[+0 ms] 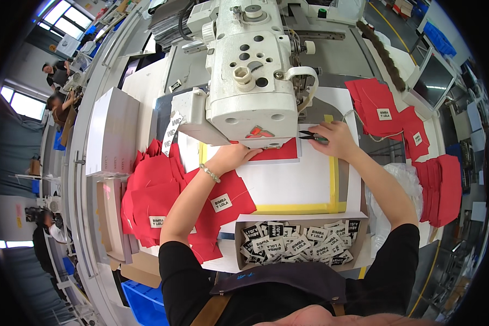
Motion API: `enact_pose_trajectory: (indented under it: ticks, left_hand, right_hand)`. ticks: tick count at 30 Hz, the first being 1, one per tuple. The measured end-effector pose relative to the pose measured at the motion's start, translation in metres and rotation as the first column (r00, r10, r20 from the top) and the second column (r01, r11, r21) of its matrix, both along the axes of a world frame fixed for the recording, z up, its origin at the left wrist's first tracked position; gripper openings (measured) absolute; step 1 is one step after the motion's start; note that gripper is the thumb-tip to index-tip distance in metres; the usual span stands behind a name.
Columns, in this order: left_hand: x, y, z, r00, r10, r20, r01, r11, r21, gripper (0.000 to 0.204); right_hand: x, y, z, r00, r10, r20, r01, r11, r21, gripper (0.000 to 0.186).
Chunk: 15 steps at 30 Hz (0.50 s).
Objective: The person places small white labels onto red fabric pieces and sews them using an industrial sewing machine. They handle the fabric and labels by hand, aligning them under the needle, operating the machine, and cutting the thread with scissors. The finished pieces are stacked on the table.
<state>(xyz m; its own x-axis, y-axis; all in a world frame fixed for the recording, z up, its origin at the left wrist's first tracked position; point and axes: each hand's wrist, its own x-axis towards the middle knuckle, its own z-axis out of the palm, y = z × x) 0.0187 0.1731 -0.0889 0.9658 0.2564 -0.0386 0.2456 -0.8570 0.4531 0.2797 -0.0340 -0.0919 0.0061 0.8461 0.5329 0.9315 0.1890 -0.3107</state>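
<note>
A white industrial sewing machine head (250,103) hangs over the work area. Beneath it lies a red fabric piece (276,151) on a white sheet bordered with yellow tape. My left hand (231,158) rests flat at the left end of this piece, fingers stretched to the right; the machine head partly covers their tips. Closed in my right hand (336,140) are thread snips (314,137), dark blades pointing left toward the machine head, with a bit of green on the handle. The needle area is hidden from above.
Left stands a heap of red pieces (152,198) with sewn labels, beside a white box (110,133). A carton of loose black and white labels (358,239) sits in front of me. Further red pieces (439,190) and a screen (432,80) are to the right. People work far left.
</note>
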Motion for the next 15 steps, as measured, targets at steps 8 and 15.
enact_pose_trajectory:
  ticks: [8,15]
  left_hand:
    - [-0.005,0.002,-0.007,0.997,-0.024,0.071,0.022,0.999,0.029,0.023]
    - [-0.032,-0.009,0.010,0.971,-0.057,0.232,-0.001,0.970,0.242,0.032]
  right_hand:
    - [-0.002,0.000,0.003,0.997,-0.020,0.069,0.018,0.999,0.037,0.025]
    - [-0.011,-0.018,0.016,0.982,-0.135,0.134,0.142,0.989,-0.042,0.023]
